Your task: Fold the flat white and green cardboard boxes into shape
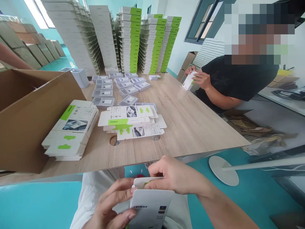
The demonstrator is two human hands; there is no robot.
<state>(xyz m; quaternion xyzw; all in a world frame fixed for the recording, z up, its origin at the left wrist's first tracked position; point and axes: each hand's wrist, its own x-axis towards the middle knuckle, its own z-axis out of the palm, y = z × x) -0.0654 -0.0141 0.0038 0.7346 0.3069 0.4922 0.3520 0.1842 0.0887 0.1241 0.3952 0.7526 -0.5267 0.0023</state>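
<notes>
A white and green printed carton (152,205) is held over my lap, below the table's front edge, with its top end open. My left hand (116,203) grips its left side, thumb on the printed face and fingers at the back edge. My right hand (171,175) bends over the open end, its fingers at the flaps; the fingertips are partly hidden inside. In front of me on the table lies a loose pile of flattened cartons (131,121). To its left sits a neat stack of flat cartons (73,124).
Beyond the pile, several translucent plastic trays (103,93) stand on the wooden table (186,117). Tall stacks of finished boxes (130,41) line the back. A brown cardboard box (35,124) occupies the left edge. Across at right, a co-worker's hands (200,78) hold a white box.
</notes>
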